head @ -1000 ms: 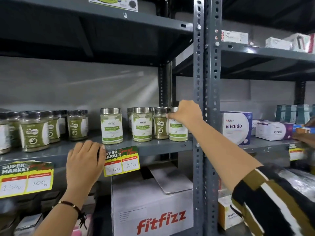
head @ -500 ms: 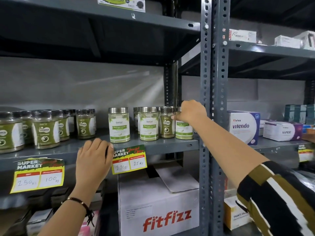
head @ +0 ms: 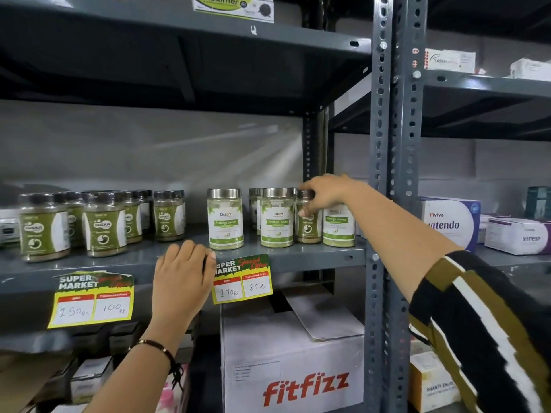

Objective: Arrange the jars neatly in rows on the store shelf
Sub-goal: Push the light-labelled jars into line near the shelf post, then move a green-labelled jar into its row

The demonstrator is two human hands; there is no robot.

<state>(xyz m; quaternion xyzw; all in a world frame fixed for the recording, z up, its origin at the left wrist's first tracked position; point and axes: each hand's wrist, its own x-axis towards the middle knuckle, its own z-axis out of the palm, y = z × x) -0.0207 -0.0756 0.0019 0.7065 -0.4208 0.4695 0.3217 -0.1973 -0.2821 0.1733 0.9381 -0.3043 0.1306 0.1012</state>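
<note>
On the grey shelf point(head: 313, 255) stand white-labelled Moringa jars with silver lids: one alone point(head: 225, 219), one in the middle point(head: 276, 217) and one at the right point(head: 339, 228). Between the last two stands a small dark-lidded green jar point(head: 307, 231). My right hand point(head: 326, 194) reaches in from the right and its fingers grip that small jar at the lid. Several green Gaska jars point(head: 104, 223) stand in rows at the left. My left hand point(head: 182, 275) rests flat on the shelf's front edge, holding nothing.
Perforated steel uprights point(head: 396, 174) stand just right of the jars. Price tags point(head: 242, 278) hang from the shelf edge. A white Fitfizz carton point(head: 292, 362) sits below. Boxes such as Vitendo point(head: 450, 222) fill the right-hand shelf. Another shelf point(head: 208, 34) runs overhead.
My right hand has shifted left from the rightmost Moringa jar onto the small dark-lidded jar. The camera view has panned left. My left hand stays on the shelf edge.
</note>
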